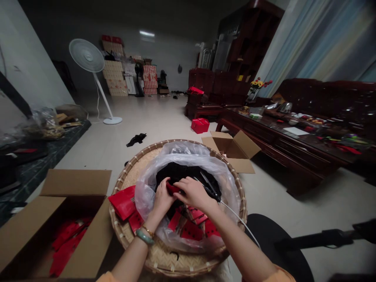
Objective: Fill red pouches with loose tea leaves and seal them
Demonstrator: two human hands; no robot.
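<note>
A round woven bamboo tray (232, 176) sits in front of me. On it lies an open clear plastic bag (182, 158) with a heap of black items (182, 172) inside. Both hands reach into the bag. My left hand (162, 196) and my right hand (192, 192) are closed together on a small red piece (172, 188) at the bag's mouth. A thin dark tool like scissors (210, 186) lies by my right hand. Red packets (125, 201) lie on the tray at the left, more red packets (192, 229) under the bag.
An open cardboard box (75, 182) with red packets stands at the left, another open box (235, 150) beyond the tray. A dark wooden table (293, 152) runs along the right. A white fan (88, 56) stands far left, a black round stool (273, 243) at lower right.
</note>
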